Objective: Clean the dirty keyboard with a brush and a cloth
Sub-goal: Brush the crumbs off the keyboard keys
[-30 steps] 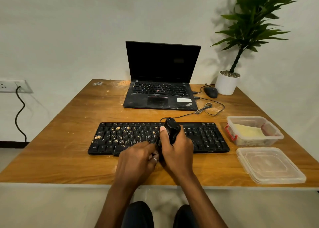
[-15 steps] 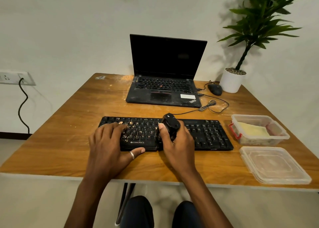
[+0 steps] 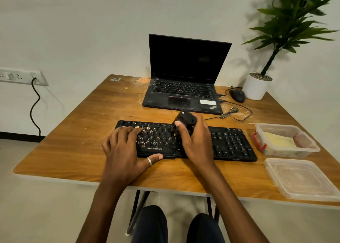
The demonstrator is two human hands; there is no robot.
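The keyboard (image 3: 230,141) lies across the near middle of the table (image 3: 73,141), with crumbs (image 3: 147,131) thick on its left half. The left hand (image 3: 125,149) lies flat, fingers spread, pinning the left end. The right hand (image 3: 196,141) wraps round the black brush (image 3: 185,120) at the crumbs' right edge. Best play, I'd say: short, light strokes along each row, flicking bits off one edge, not down between keys.

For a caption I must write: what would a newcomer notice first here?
First, the black keyboard at the front of the table, its left half strewn with yellowish crumbs. The left hand rests on its left end; the right hand grips a black brush over its middle. Behind it stands an open laptop, screen dark.
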